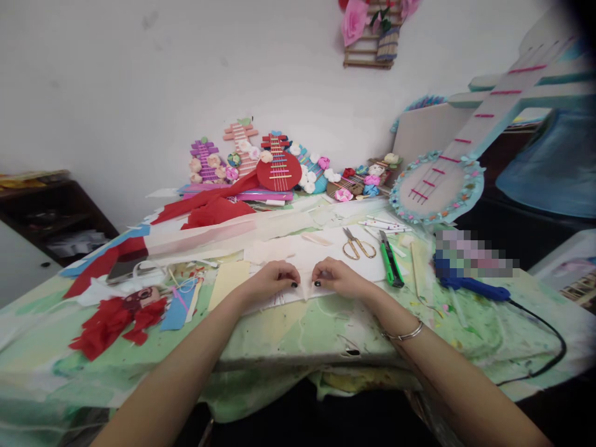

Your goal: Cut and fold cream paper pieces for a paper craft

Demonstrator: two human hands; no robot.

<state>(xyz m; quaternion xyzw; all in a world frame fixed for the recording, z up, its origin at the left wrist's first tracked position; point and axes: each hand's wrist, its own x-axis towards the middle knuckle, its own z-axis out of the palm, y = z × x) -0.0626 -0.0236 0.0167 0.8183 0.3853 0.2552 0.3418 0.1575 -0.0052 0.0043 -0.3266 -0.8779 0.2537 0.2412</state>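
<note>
"One table [265, 338], covered in a blotchy green cloth, took up most of the view?"

"Yes, and at its far right a big lute-shaped model [459, 155] stood tilted, its pale body edged in blue with little flowers. Red crepe paper [218, 213] lay towards the back."

"And nearer the person?"

"A white sheet [274, 248], with both forearms reaching in over the cloth. On the right, well apart from the hands, was a blue corded tool [475, 287]."

"How were the hands?"

"Facing each other, just apart. The left hand [274, 279] had thumb and fingers pinched at one side of a pale piece; the right hand [342, 278] pinched the other side."

"Anything smaller close by?"

"A green cutter [390, 259], then gold-handled scissors [354, 242] just left of it."

"Where was that pale piece [305, 285]?"

"Between the fingertips, at the sheet's near edge. Its exact shape was too small to tell."
</note>
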